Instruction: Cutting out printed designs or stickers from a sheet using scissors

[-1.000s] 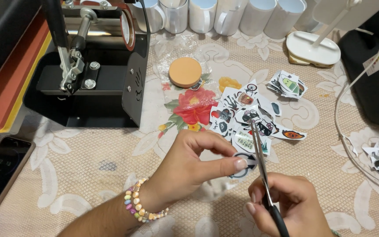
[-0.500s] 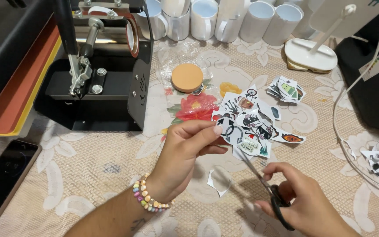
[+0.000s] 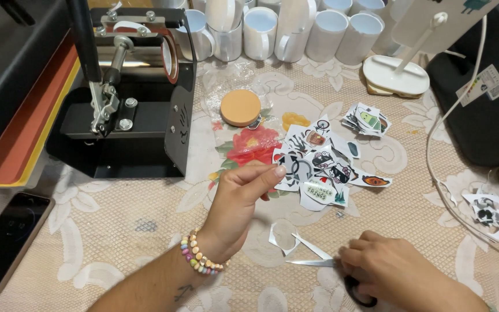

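— Lace cloth (image 3: 116, 231) over the whole table is what I see from here, cream with a red flower print near the middle. What have you got on the hands?

— My left hand (image 3: 241, 199) is raised over the cloth, thumb and forefinger pinched together on a small cutout (image 3: 288, 171) at the near edge of the sticker pile (image 3: 324, 164). I can't make out the cutout's full shape behind the fingertips. A bead bracelet (image 3: 202, 260) sits on that wrist.

— And the right?

— My right hand (image 3: 391, 274) is low at the near edge, curled over the dark handles of the scissors (image 3: 319, 258). The blades lie parted, flat on the cloth, pointing left. A scrap (image 3: 281, 238) of white paper with a round hole cut out lies just beside the blade tips.

— What's around it?

— Left of the pile stands a black mug press (image 3: 128, 110). An orange disc (image 3: 240, 107) lies between the press and the pile, on clear plastic. White mugs (image 3: 295, 29) line the far edge. A white lamp base (image 3: 395, 75) stands far right, with a small stack of cutouts (image 3: 366, 119) just in front of it. A white cable (image 3: 437, 150) loops down the right side, past more trimmed pieces (image 3: 486, 211). A dark phone (image 3: 7, 242) lies at the near left corner.
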